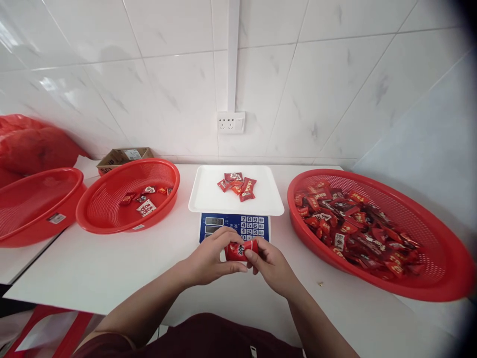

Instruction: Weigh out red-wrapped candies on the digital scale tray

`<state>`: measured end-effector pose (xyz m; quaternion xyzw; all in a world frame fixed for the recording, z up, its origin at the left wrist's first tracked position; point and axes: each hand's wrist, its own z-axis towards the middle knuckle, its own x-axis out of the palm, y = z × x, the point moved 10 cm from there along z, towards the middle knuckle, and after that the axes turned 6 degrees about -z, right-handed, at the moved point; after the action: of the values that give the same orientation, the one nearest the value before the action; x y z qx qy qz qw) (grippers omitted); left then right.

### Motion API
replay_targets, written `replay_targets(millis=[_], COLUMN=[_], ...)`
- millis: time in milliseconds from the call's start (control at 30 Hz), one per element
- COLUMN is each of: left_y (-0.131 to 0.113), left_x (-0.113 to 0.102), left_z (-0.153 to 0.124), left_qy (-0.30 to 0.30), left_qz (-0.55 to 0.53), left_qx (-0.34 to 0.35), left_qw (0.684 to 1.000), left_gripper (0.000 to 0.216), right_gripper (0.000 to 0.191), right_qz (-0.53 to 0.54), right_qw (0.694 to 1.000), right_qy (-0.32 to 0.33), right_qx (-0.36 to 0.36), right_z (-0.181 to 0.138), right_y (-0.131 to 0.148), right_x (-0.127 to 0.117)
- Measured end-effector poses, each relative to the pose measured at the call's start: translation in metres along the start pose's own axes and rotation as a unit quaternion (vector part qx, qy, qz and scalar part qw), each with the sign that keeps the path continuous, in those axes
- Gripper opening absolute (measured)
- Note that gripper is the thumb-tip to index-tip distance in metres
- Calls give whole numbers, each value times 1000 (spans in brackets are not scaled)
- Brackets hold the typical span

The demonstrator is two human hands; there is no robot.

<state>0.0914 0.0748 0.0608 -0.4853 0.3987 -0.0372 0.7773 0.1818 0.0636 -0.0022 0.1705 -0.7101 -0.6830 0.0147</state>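
Note:
A red wrapped snack packet point(236, 251) with dark lettering is held between both hands, just in front of the scale's keypad. My left hand point(212, 256) grips its left end, thumb below and fingers over the top. My right hand point(274, 266) pinches its right end with thumb and fingers. Behind them stands a digital scale point(234, 224) with a blue panel, its display partly covered by my left hand. Several red packets point(238, 185) lie in a loose group on the white weighing tray point(203, 196).
At right, a large red basket point(439, 258) holds many red packets. Left of the scale, another red basket point(99, 211) has several packets; a third basket point(40, 199) stands farther left. A cardboard box point(124, 155), a red bag point(33, 144) and a wall socket point(231, 123) are behind.

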Motion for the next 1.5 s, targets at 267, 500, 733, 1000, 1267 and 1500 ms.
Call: replay_targets(millis=[267,500,733,1000,1267,1500], left_y=[30,32,37,56,50,45], left_x=[15,33,35,24,25,30], left_z=[-18,-29,-33,-41,-41,-43], left_qy=[16,46,63,30,84,95], left_qz=[-117,-196,-232,-197,-247,-337], left_qx=[-130,-142,-125,-127,-108,-102], left_qw=[984,969,963,972,959,931], left_gripper=[31,35,41,40,35,45], right_gripper=[39,48,52,49,50,48], right_qz=[28,-38,-97,-89,-32,21], right_qw=[999,996,995,995,998,998], right_qy=[25,77,23,34,-23,54], right_qx=[3,15,1,8,46,12], right_z=[-12,-23,-20,-11,-1,-3], right_y=[-4,-7,-8,-10,-18,-9], right_x=[12,32,35,48,46,53])
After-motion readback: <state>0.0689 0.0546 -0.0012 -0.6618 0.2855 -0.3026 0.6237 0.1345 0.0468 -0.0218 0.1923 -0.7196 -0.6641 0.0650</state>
